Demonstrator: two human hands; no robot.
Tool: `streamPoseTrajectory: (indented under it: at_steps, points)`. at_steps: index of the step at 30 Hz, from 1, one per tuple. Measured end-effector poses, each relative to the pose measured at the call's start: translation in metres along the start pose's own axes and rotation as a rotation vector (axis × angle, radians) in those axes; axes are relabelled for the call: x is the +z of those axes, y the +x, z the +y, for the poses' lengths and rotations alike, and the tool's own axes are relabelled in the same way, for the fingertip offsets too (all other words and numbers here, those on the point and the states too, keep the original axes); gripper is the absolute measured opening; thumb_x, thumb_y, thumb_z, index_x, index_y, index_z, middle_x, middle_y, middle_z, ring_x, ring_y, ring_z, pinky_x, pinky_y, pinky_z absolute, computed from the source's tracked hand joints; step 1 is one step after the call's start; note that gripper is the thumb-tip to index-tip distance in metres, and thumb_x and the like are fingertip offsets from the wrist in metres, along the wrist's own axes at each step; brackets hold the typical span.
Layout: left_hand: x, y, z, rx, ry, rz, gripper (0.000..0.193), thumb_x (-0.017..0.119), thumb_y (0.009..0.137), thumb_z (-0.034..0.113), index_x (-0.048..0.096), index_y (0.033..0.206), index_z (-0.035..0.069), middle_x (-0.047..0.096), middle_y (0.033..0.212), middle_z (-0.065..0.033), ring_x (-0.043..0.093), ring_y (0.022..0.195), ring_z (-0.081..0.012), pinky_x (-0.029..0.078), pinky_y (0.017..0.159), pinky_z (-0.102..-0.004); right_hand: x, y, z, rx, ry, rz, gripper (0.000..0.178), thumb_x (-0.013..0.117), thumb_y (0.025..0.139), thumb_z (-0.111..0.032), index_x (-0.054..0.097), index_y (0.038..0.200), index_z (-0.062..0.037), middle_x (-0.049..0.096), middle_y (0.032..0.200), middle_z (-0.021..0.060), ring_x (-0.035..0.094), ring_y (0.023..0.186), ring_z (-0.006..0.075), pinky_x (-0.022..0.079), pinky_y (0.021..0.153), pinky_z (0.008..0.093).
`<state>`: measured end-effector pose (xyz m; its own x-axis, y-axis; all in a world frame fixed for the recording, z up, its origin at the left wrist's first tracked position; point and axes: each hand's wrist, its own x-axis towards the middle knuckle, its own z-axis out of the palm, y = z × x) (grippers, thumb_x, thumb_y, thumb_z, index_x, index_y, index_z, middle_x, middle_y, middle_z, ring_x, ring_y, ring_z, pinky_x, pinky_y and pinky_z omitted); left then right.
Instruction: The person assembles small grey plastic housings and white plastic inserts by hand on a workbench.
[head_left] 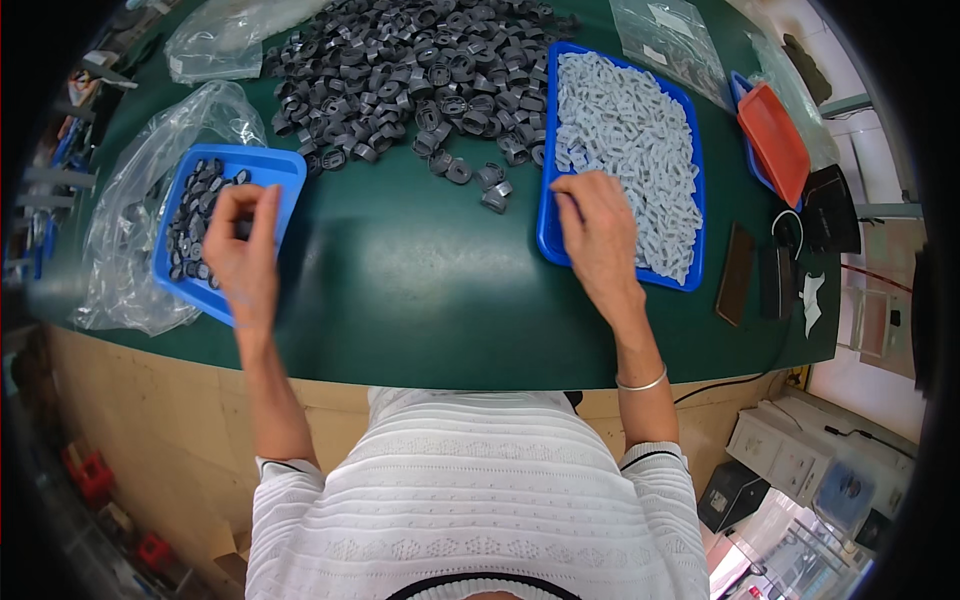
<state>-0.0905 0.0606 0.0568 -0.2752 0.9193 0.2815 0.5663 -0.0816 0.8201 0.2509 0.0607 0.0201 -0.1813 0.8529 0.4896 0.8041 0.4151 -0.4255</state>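
My left hand [243, 255] is above the right side of a small light-blue tray [285, 165]. Its thumb and fingers are curled together; something dark shows in the gap, but I cannot tell whether it is held or lies in the tray. Small dark grey plastic parts [187, 232] lie in that tray. Over the left rim of a larger blue tray [548, 225] is my right hand [600, 235], thumb and fingers bent together in a pinch. Whatever is between those fingertips is hidden. Small pale grey plastic pieces [630, 130] fill this larger tray.
A big heap of dark grey ring-shaped plastic parts [410, 75] covers the far middle of the green table [420, 290], several lying loose at its near edge. Clear plastic bags [130, 230] lie at left. A red tray [775, 140] and a brown bar [736, 275] are at right.
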Motion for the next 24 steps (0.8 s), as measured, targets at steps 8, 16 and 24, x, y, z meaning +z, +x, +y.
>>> streamPoseTrajectory:
  at_steps: [8,16,24]
  points:
    - [0.06,-0.019,0.02,0.472,0.131,-0.2,0.013,0.066,0.081,0.001,0.069,0.093,0.003,0.067,0.092,-0.0104,0.063,0.088,-0.0259,0.05,0.077,-0.034,-0.026,-0.007,0.031,0.168,-0.282,-0.039,0.011,0.062,0.078,-0.002,0.068,0.086,-0.0072,0.054,0.08,0.009,0.051,0.08,0.029,0.042,0.069,0.0396]
    - [0.147,-0.032,0.02,0.678,0.126,-0.447,0.03,0.069,0.075,0.0,0.06,0.103,0.007,0.055,0.09,-0.0084,0.055,0.086,-0.0279,0.048,0.069,-0.0399,-0.015,-0.008,0.035,0.055,-0.348,-0.111,0.007,0.061,0.075,-0.001,0.065,0.08,-0.0031,0.051,0.082,0.0107,0.048,0.083,0.0287,0.038,0.069,0.0391]
    - [0.137,-0.046,0.013,0.653,0.07,-0.594,0.026,0.065,0.074,-0.004,0.056,0.097,0.003,0.056,0.098,-0.011,0.054,0.088,-0.0306,0.047,0.073,-0.0403,-0.019,-0.01,0.04,0.018,-0.312,-0.153,0.006,0.061,0.077,-0.001,0.064,0.081,-0.0031,0.051,0.081,0.0098,0.048,0.081,0.0281,0.037,0.069,0.0387]
